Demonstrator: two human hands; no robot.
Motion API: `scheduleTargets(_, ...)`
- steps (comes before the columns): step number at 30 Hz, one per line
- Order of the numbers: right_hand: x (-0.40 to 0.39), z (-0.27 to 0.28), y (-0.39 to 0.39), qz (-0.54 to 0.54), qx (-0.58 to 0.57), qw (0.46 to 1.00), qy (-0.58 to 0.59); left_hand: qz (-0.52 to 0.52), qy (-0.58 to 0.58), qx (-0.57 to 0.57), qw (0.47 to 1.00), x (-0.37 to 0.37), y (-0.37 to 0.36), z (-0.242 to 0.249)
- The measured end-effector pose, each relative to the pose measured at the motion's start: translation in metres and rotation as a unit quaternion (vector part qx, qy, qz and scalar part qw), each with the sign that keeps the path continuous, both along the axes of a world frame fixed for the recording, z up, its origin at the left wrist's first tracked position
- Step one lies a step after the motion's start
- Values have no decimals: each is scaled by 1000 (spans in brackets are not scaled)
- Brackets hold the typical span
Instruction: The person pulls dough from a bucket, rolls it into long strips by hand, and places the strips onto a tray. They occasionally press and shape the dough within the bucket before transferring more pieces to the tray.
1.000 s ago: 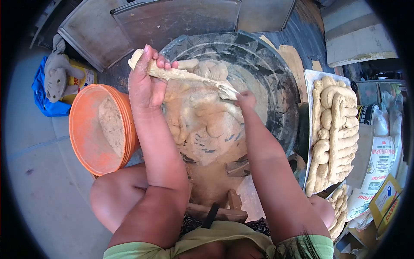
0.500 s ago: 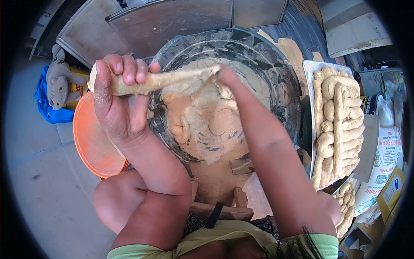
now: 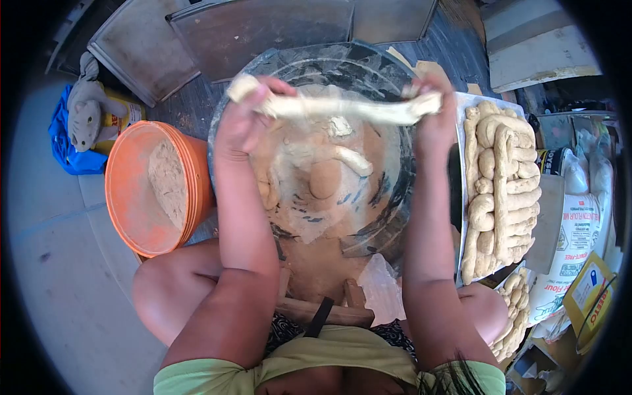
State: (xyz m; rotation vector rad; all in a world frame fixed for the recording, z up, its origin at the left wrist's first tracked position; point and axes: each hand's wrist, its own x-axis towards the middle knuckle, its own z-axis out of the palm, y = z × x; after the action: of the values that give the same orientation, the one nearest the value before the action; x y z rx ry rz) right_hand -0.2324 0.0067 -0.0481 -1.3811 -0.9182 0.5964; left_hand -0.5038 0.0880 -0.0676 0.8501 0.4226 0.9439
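Note:
A long pale strip of dough [image 3: 342, 108] stretches level between my two hands, over a round dark basin [image 3: 230, 141]. My left hand [image 3: 247, 118] grips its left end, with a stub sticking out past the fingers. At the right end my right hand [image 3: 431, 108] is closed around the dough, slightly blurred. Below the strip, a smaller dough piece [image 3: 353, 160] and a pale lump [image 3: 339, 126] lie on the floury bottom of the basin. More dough at the basin's left side is partly hidden by my left forearm.
Orange stacked buckets [image 3: 151, 191] with flour inside stand at the left. On the right a tray [image 3: 462, 131] holds several dough rolls, with more dough [image 3: 513, 309] below it. Flour sacks [image 3: 573, 237] stand farther right. Metal sheets [image 3: 263, 39] lean behind the basin.
Both hands have moved apart and to the right, and the dough now stretches level between them. The dough held before looked thicker at the left. The orange buckets show more fully.

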Motion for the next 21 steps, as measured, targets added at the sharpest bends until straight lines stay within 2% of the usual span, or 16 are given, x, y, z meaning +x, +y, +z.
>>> scheduleTargets(1,3,-33,-13,-73,-35,973,-214,-43,18,-26,999,2,-5,-29)
scheduleTargets(2,6,-69,-30,-54,-71,960,-264,-68,72,-108,989,6,-18,-57)
scheduleTargets(3,9,-112,-45,-77,-158,936,-303,-87,104,-236,962,9,-32,-95)
scheduleTargets(4,7,-157,-66,-79,-240,913,-321,-24,228,-270,935,20,-57,-110)
scheduleTargets(5,6,-212,-91,-51,-407,845,-344,-39,302,-279,911,21,-82,-164)
scheduleTargets(6,-5,-247,-115,-68,-500,809,-303,-53,374,-285,881,22,-100,-208)
scheduleTargets(7,-22,-265,-137,-83,-588,761,-259,-54,374,-287,880,25,-112,-214)
scheduleTargets(9,-53,-234,-167,-58,-613,771,-166,99,385,-331,856,28,-137,-223)
scheduleTargets(10,-69,-238,-180,-56,-618,767,-166,147,416,-280,853,30,-145,-231)
scheduleTargets(11,-85,-245,-190,-46,-602,779,-169,147,417,-284,851,26,-153,-235)
scheduleTargets(12,-100,-248,-196,-35,-585,792,-172,138,570,-190,787,17,-167,-237)
scheduleTargets(13,-113,-248,-196,-32,-586,791,-171,124,703,-87,695,10,-181,-239)
scheduleTargets(15,-138,-242,-189,-18,-618,773,-142,82,711,-132,685,0,-224,-282)
scheduleTargets(17,-155,-232,-170,-21,-632,762,-137,93,702,-219,671,18,-240,-304)
scheduleTargets(19,-157,-243,-164,-26,-651,747,-137,35,636,-151,756,37,-234,-307)
scheduleTargets(21,-153,-284,-169,15,-485,871,-80,-10,576,-138,806,66,-214,-310)
